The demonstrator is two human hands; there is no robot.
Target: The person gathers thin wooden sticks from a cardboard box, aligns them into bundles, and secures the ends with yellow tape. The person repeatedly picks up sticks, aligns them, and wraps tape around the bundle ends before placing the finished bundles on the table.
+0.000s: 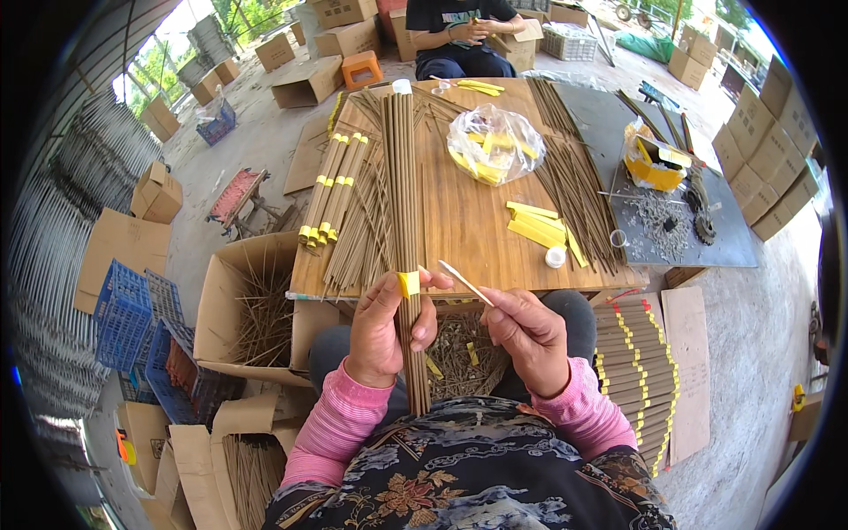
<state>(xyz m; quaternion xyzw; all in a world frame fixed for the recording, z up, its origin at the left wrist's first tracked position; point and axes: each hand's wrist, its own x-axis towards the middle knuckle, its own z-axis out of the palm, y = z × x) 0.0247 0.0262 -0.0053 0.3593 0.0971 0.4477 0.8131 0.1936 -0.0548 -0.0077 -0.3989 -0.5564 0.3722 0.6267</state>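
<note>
My left hand (pixel 385 322) is closed around a long upright bundle of thin brown sticks (pixel 400 177), which look like incense sticks. A yellow paper band (pixel 408 283) wraps the bundle at my left thumb and fingers. Between the thumb and fingers of my right hand (pixel 528 331) is a small pale flat stick (pixel 463 281), its tip pointing up and left toward the band, apart from it. Loose yellow paper strips (pixel 539 225) lie on the table beyond my right hand, with a small white round pot (pixel 555 257) beside them.
The wooden table (pixel 442 238) carries banded bundles (pixel 331 190), loose sticks (pixel 574 194) and a clear plastic bag (pixel 495 146) of yellow strips. A cardboard box (pixel 256 305) of sticks stands left. More banded bundles (pixel 634 371) lie low on the right. Across the table sits another person (pixel 465 35).
</note>
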